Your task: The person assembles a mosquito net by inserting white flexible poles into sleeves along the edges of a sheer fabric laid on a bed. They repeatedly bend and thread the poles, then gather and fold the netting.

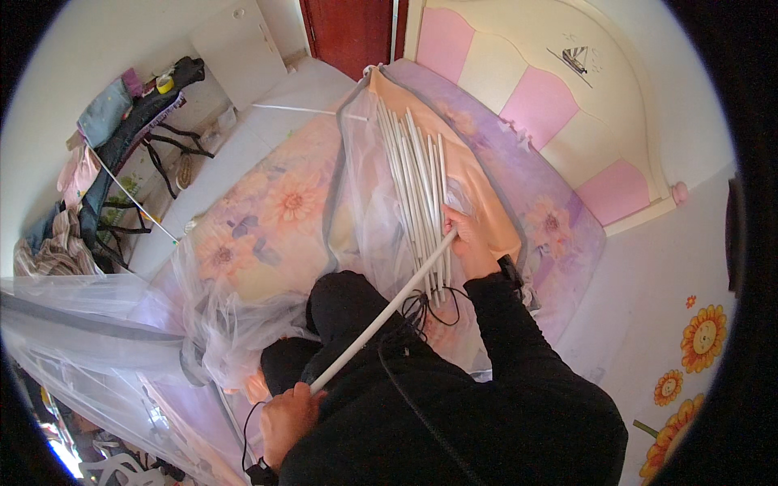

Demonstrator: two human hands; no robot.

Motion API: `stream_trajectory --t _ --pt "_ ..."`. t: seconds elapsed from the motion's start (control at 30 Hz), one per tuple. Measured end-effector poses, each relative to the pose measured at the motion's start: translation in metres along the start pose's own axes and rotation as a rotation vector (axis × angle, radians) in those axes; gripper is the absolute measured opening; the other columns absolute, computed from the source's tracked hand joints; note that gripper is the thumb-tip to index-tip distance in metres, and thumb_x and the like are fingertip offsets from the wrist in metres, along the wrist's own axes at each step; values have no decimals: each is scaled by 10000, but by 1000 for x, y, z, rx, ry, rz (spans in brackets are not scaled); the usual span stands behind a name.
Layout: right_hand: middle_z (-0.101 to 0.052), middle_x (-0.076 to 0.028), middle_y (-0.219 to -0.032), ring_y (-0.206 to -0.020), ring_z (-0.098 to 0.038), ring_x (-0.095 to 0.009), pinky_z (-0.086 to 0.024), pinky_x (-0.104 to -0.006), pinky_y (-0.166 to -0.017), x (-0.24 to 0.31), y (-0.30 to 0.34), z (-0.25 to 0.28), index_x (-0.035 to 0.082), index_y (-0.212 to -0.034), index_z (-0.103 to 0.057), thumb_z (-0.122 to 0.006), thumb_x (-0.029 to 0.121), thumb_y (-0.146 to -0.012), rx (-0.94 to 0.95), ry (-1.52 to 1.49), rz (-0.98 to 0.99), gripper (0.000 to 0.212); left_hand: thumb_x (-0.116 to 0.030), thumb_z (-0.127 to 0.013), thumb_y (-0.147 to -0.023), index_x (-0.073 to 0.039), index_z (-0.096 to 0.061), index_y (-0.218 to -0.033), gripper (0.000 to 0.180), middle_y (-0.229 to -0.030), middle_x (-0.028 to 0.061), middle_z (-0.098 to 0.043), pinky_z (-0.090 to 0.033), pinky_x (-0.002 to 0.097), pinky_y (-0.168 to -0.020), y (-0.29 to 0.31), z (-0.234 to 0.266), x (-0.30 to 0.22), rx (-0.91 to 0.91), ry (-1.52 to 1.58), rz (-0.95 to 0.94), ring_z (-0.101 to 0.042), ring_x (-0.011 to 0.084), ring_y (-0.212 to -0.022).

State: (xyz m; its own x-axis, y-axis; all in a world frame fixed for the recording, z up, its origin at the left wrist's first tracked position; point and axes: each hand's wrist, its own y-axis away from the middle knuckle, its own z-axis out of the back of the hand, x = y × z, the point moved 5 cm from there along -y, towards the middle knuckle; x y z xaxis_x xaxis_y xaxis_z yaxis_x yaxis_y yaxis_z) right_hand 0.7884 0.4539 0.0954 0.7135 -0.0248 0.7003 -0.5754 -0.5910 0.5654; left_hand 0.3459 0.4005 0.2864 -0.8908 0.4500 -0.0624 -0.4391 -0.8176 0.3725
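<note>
A long white pole [381, 317] slants across my lap from lower left to upper right. My left hand [289, 423] is wrapped round its near end. At the far end, the fingers of my right hand [462, 235] close on the pole's tip. Beyond my lap, a bundle of several white poles [411, 182] lies on the bed, just left of my right hand. Black cord [423, 312] is tangled near the bundle's lower end. Sheer white netting [365, 178] and orange fabric with a grey border [478, 186] spread beneath the poles.
The bed has a flowered sheet [284, 202] and a pink-and-cream headboard [527, 97]. More netting [97, 340] hangs at the lower left. A dark bench [121, 150] with clothes and a yellow tape roll [164, 84] stands by the left wall. A red door [348, 32] is at the back.
</note>
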Motion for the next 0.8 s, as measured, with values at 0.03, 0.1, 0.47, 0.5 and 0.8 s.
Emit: stream_trajectory --t 0.03,0.1,0.47,0.5,0.8 --pt "-451 -6 -663 -527 -410 -95 -332 -217 -420 -7 -3 3 27 -844 -583 -737 126 -773 -13 -7 -31 196 -400 -618 -822 -77 -506 -735 353 -603 107 -584 -466 417 -467 1 1 -1 -28 41 -30 -608 296 -538" --pt "-447 7 -649 -499 -396 -86 -333 -191 -422 -13 -12 4 28 -839 -572 -734 108 -769 0 42 -30 194 -412 -611 -825 -79 -509 -733 360 -607 105 -589 -464 411 -460 2 -3 -1 5 24 -29 -607 290 -528" --pt "-472 -21 -707 -637 -468 -149 -441 -246 -575 4 -65 101 47 -905 -581 -657 51 -788 -211 -287 146 139 -348 -642 -808 -60 -506 -714 332 -599 121 -584 -455 437 -509 17 -4 23 88 37 144 -605 323 -574" --pt "-476 -29 -742 -675 -461 -165 -450 -254 -589 -3 -68 112 66 -932 -576 -622 63 -821 -240 -347 115 120 -335 -642 -808 -56 -506 -712 325 -607 127 -586 -457 442 -522 17 -6 28 100 19 192 -606 328 -586" --pt "-548 -64 -952 -868 -528 -227 -494 -300 -730 33 -91 133 51 -1026 -554 -555 90 -865 -193 -200 209 166 -241 -639 -796 -55 -501 -737 239 -685 141 -574 -448 454 -581 -7 -18 36 7 104 40 -592 353 -676"
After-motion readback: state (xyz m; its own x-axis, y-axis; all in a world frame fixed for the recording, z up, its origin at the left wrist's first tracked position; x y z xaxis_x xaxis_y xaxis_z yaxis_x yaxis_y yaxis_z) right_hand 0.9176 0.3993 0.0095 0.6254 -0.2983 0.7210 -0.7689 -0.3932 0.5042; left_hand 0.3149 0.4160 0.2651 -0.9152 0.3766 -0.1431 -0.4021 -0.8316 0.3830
